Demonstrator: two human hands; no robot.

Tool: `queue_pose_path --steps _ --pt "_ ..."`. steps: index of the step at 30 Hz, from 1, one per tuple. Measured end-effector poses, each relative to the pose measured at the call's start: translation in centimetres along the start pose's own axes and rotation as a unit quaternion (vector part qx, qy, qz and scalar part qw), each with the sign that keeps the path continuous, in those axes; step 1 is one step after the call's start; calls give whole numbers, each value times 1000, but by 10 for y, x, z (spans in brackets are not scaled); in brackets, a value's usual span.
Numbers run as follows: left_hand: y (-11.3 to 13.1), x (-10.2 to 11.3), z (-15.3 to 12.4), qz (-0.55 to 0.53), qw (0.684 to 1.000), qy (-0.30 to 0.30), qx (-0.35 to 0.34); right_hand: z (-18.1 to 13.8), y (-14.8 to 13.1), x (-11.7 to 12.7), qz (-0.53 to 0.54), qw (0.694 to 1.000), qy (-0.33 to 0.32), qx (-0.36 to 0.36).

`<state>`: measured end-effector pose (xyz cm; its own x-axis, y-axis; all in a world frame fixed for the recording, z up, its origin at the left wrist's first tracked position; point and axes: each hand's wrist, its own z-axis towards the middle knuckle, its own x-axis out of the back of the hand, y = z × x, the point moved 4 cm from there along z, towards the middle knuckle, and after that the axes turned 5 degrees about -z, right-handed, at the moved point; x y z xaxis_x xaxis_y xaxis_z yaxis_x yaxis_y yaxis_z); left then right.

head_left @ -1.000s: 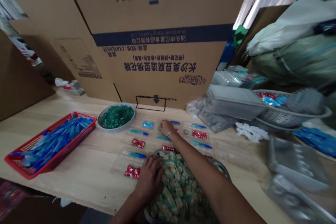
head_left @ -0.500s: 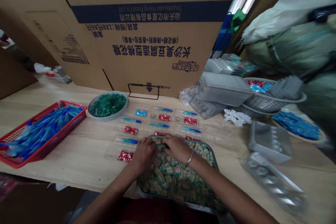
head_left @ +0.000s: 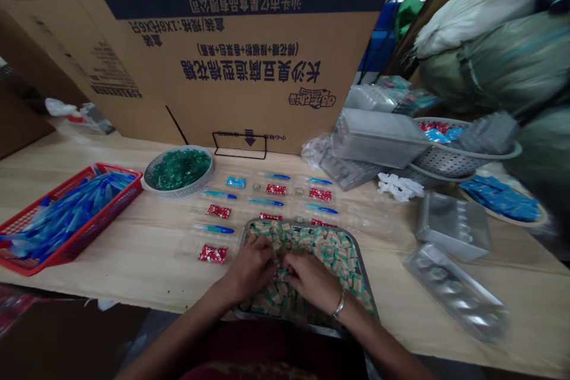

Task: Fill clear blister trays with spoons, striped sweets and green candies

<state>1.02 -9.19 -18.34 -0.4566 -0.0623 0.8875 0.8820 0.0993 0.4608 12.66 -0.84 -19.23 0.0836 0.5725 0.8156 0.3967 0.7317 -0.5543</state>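
Pale wooden tabletop (head_left: 146, 261), viewed from its near edge. Nearest the viewer, a metal tray (head_left: 364, 276) holds a heap of wrapped sweets (head_left: 329, 249) in green and orange. Both hands lie in the near half of this heap: the left hand (head_left: 252, 267) and the right hand (head_left: 314, 279), knuckles up, fingers curled down into the sweets and almost meeting at the middle. Whether either hand's fingers pinch a sweet cannot be told, as the tips are buried. A bracelet (head_left: 339, 307) circles the right wrist.

Just left of and beyond the metal tray lie clear blister trays (head_left: 189, 246), each carrying a red packet (head_left: 212, 253) and a blue pen (head_left: 216, 229). At the left edge stands a red basket (head_left: 27, 264) filled with blue items. To the right, well apart from the hands, lie grey moulded trays (head_left: 454, 291).

Farther back, a round basket (head_left: 178, 192) contains green sweets, and a white colander (head_left: 449, 163) sits at the right. Behind everything, a cardboard carton (head_left: 249, 53) printed in blue and bulging sacks (head_left: 490, 59) close the scene.
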Motion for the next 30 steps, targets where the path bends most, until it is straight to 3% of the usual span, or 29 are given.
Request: queue_pose_path --steps 3,12,20,25,30 --pt "8 -11 -1 36 999 -10 -13 -6 -4 -4 -45 999 27 4" --pt "13 -12 -5 -32 996 47 -65 -11 6 -3 76 993 86 12" --pt "6 -17 -14 27 996 78 21 -15 6 -1 39 998 50 5" --pt "8 -24 -13 0 995 96 5 -10 3 -6 25 998 59 2" --pt "11 -17 -16 -84 989 118 -28 -13 0 -5 36 996 76 17"
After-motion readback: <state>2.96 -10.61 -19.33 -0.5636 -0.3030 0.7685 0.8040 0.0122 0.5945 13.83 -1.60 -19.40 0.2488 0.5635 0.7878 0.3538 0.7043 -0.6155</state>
